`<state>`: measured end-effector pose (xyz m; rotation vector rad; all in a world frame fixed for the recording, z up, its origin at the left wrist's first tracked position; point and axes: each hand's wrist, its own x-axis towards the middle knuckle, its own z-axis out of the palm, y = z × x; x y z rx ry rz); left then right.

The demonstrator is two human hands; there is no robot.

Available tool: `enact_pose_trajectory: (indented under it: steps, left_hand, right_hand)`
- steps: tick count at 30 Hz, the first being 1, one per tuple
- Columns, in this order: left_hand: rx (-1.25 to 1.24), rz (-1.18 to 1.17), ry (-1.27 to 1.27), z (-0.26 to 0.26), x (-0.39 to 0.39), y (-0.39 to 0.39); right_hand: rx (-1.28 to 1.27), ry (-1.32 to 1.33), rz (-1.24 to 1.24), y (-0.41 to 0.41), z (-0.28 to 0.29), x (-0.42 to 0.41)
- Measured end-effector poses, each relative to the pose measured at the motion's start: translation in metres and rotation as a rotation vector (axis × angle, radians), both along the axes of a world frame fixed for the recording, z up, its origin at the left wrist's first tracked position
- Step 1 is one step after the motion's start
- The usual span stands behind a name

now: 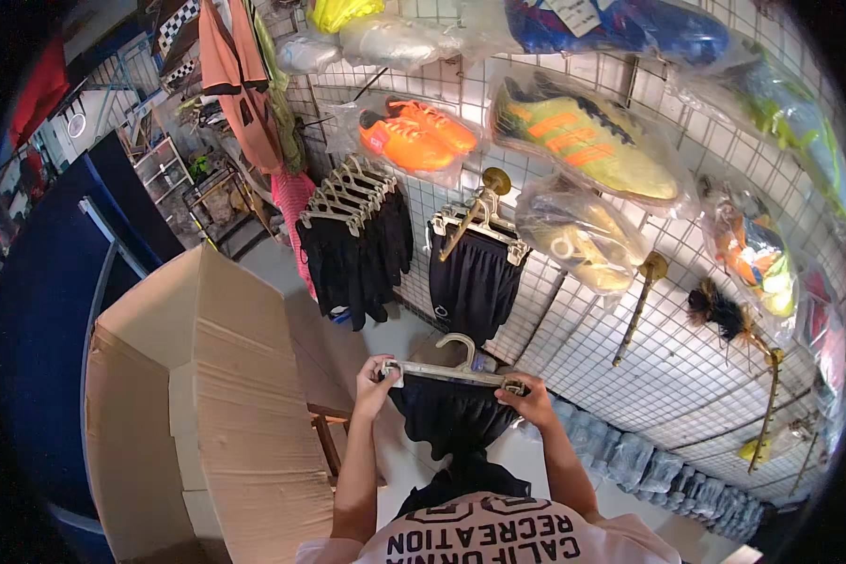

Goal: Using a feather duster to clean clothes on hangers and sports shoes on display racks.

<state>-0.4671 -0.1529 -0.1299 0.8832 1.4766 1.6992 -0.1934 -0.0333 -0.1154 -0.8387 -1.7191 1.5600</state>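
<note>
A white plastic clip hanger [444,369] is held level in front of my body, its hook pointing away from me. Black shorts [458,412] hang by the waistband from its two clips. My left hand [376,388] pinches the clip at the left end, thumb on top. At the other end, my right hand [529,400] grips the right clip and the waistband's corner. The lower part of the shorts merges with dark clothing below, so their hem cannot be made out.
A large open cardboard box [254,395] stands at my left. Ahead, black shorts on hangers [356,240] and a single hung pair [476,275] are on a wire grid wall [578,352]. Bagged shoes [585,141] hang above; metal display arms [638,310] stick out. Plastic-wrapped packs [634,451] line the floor.
</note>
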Motion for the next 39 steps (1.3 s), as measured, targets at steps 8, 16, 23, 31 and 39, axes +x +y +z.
enact_pose_trajectory:
  steps: [8, 16, 23, 31, 39]
  left_hand:
    - [0.069, 0.016, -0.173, -0.011, -0.057, 0.097]
    - [0.136, -0.058, -0.252, -0.035, -0.110, 0.171]
    - [0.081, -0.177, -0.308, -0.012, -0.132, 0.228]
    - [0.107, -0.303, -0.268, 0.005, -0.143, 0.289]
    - [-0.005, -0.294, -0.151, 0.002, -0.150, 0.318]
  right_hand:
    - [0.166, -0.032, -0.132, 0.074, -0.009, -0.053]
    - [0.221, 0.003, -0.199, 0.133, -0.014, -0.101]
    - [0.187, -0.004, -0.327, 0.161, -0.006, -0.121]
    - [0.219, -0.100, -0.529, 0.185, 0.002, -0.127]
    - [-0.189, 0.082, -0.507, 0.192, 0.018, -0.133]
